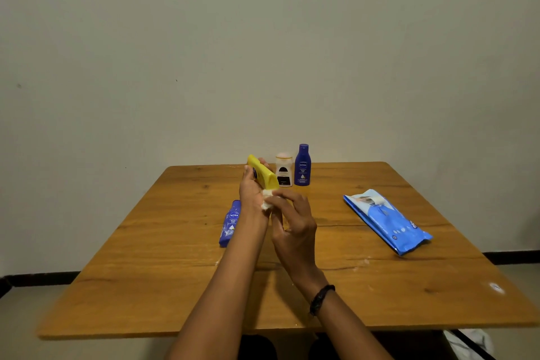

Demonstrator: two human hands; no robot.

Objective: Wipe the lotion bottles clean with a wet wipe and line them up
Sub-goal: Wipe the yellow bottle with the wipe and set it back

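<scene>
I count one table (175, 286). One wipe pack (385, 220) lies toward its right edge. Four bottles: standing blue bottle (302, 165) and white bottle (284, 171) by the far edge, lying blue bottle (230, 223) left of centre, yellow bottle (262, 174) tilted, gripped in my left hand (252, 190). My right hand (292, 222) pinches one wet wipe (267, 201) at its lower end.

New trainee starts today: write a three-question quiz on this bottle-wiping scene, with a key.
1. True or false: the yellow bottle stands on the table.
2. Fill in: the wipe is pinched by the ____ hand.
3. How many bottles stand upright at the table's far edge?

Key:
1. False; the left hand holds the yellow bottle in the air, tilted.
2. Right; the right hand pinches it.
3. Two: the white bottle and the standing blue bottle. The lying blue bottle is flat.
</scene>
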